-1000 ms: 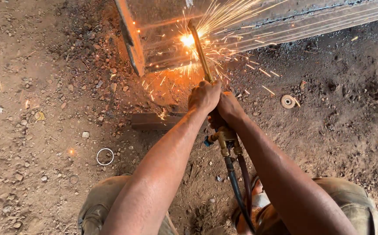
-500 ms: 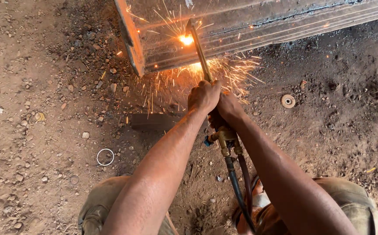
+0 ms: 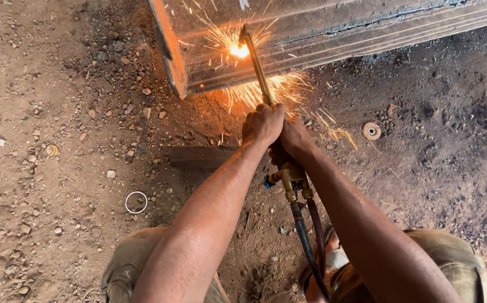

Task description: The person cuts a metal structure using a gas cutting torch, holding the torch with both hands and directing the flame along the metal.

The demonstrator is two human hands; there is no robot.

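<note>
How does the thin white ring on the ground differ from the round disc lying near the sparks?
The thin white wire ring is an open hoop with bare dirt showing through it; the round tan metal disc is solid, with only a small centre hole. The ring lies left of the person's arms, the disc to their right, nearer the sparks. The ring looks wider and thinner. Both lie flat on the dirt ground, untouched.

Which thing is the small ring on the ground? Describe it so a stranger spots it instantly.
Start at the rusty steel beam across the top, then drop to the dirt left of the person's left forearm. There lies a thin white ring, an open hoop, unlike the solid round disc lying right of the sparks.
</note>
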